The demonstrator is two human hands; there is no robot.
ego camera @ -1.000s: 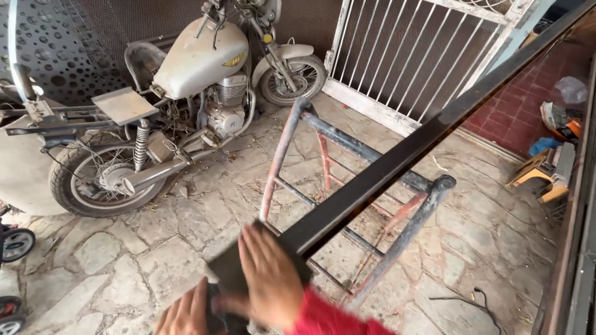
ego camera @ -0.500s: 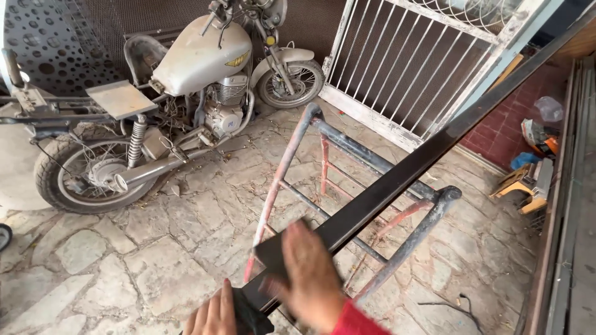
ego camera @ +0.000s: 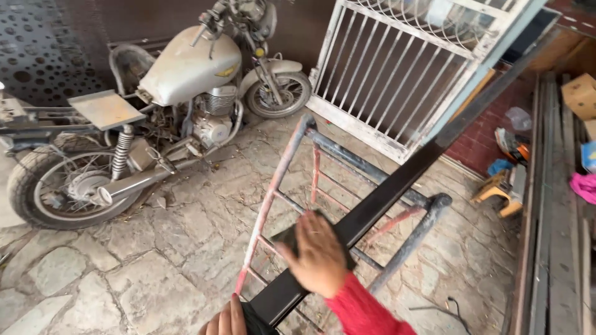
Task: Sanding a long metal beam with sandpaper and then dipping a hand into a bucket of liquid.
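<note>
grey irregular stone paving (ego camera: 143,279) covers the ground. at far left stands a dusty motorcycle (ego camera: 155,124) with a pale tank, its rear wheel cut off by the frame edge, a perforated dark panel (ego camera: 37,49) behind it.

at bottom centre the left hand (ego camera: 226,319) shows only its fingertips, resting against the near end of a long black metal bar (ego camera: 397,186); whether it grips the bar cannot be told, as the hand is cut off by the lower edge. the bar runs diagonally up to the upper right. the right hand (ego camera: 320,254), in a red sleeve (ego camera: 360,310), lies flat and spread, pressing a dark pad (ego camera: 292,236) on the bar's top face; the pad is largely hidden under the palm.

beneath the bar stands a worn metal stand (ego camera: 310,167) of pink and grey tubing, supporting it. behind is a white barred gate (ego camera: 403,68) leaning on the wall.

at right, long timber and steel lengths (ego camera: 546,205) lie along the ground. a cardboard box (ego camera: 580,93) sits at upper right, contents not visible. a yellow stool (ego camera: 496,192) and pink cloth (ego camera: 583,186) lie nearby, hard to make out.
</note>
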